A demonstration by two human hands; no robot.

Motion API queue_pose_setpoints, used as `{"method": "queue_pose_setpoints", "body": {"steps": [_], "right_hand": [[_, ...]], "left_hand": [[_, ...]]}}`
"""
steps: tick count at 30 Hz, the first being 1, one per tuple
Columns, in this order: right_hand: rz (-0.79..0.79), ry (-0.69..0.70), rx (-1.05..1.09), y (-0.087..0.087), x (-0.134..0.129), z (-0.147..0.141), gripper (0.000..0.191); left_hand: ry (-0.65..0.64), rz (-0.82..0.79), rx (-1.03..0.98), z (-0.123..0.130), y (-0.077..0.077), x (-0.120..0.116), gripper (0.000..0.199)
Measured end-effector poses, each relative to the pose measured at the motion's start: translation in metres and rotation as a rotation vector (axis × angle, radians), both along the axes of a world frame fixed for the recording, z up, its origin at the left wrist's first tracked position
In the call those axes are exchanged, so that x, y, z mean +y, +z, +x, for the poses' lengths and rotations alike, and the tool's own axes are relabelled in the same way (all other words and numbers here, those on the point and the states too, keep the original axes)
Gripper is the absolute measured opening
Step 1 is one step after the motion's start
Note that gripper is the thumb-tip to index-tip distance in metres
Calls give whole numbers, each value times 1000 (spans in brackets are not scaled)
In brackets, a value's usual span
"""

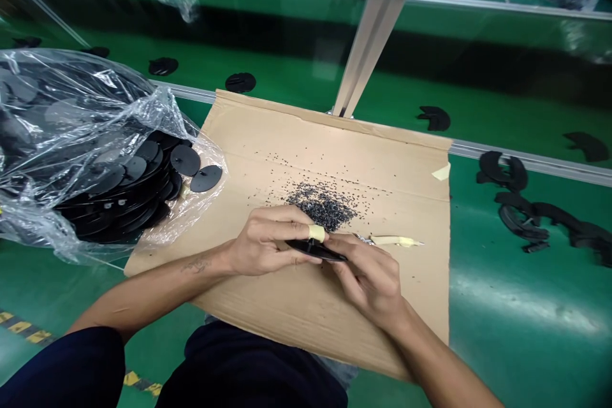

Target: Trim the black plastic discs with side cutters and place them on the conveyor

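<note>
Both hands meet over a cardboard sheet point(287, 306). My left hand point(270, 239) pinches the left side of a thin black disc point(313, 250), seen nearly edge-on. Pale yellow tape wraps one of that hand's fingertips. The disc's right end is between the fingers of my right hand point(368, 274). Just beyond the disc lies a pile of small black bits point(325, 204), scattered outward over the cardboard. A thin tool with a pale yellow wrapped handle point(394, 241) rests beside my right hand, its left end partly hidden.
At the left, a clear plastic bag point(162, 115) lies open with many black discs point(109, 178). Curved black parts point(521, 217) sit on the green surface at right. A metal post point(377, 25) rises behind the cardboard.
</note>
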State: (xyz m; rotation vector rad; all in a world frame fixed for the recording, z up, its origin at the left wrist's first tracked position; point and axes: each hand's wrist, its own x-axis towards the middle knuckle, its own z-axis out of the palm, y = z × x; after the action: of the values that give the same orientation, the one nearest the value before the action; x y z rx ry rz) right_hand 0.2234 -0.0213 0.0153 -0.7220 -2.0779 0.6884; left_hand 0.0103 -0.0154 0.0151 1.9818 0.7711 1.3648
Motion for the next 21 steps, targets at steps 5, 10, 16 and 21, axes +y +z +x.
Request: {"method": "queue_pose_setpoints", "body": {"steps": [5, 10, 16, 21], "right_hand": [[-23, -9, 41, -2, 0, 1, 26], [-39, -19, 75, -3, 0, 1, 26], [-42, -73, 95, -1, 1, -2, 25], [-108, -103, 127, 2, -1, -2, 23]], "left_hand": [[9, -12, 30, 2, 4, -3, 24], [-60, -43, 36, 3, 2, 1, 35], [-6, -46, 14, 7, -3, -2, 32], [-43, -35, 2, 5, -2, -2, 35]]}}
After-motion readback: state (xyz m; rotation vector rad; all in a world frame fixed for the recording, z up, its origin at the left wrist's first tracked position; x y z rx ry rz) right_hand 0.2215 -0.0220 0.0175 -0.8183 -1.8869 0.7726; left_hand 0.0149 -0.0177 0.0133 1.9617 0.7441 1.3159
